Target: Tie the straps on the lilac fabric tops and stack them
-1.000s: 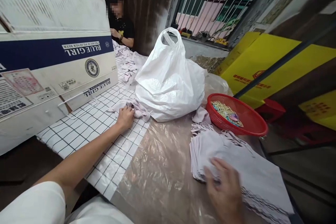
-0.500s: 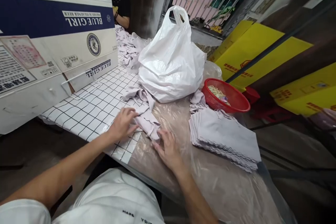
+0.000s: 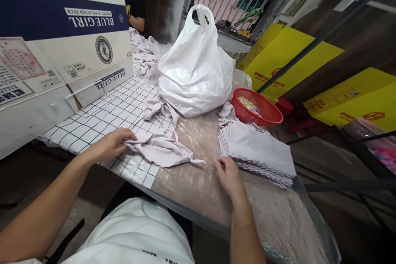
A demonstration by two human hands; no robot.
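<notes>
A pale lilac piece of fabric (image 3: 161,150) lies stretched out in folds across the table in front of me. My left hand (image 3: 113,144) pinches its left end between thumb and fingers. Off the fabric's narrow right tip, my right hand (image 3: 230,175) is closed with thumb and fingertips together; whether something thin is in them cannot be made out. Just beyond that hand sits a neat stack of flat lilac fabric pieces (image 3: 256,148) with wavy edges. Behind the stretched piece, another crumpled lilac piece (image 3: 157,109) rests on the checked cloth (image 3: 123,109).
A large carton (image 3: 62,37) stands at the left. A full white plastic bag (image 3: 196,70) is at the middle back, beside a red basket (image 3: 261,109) of small pale items. Someone's arm (image 3: 136,22) shows behind a lilac fabric heap (image 3: 145,55). Yellow boxes (image 3: 287,57) are at the right.
My hands have moved apart, left hand leftward and right hand rightward. The bunched fabric between them is now drawn out lengthwise. The view has shifted slightly.
</notes>
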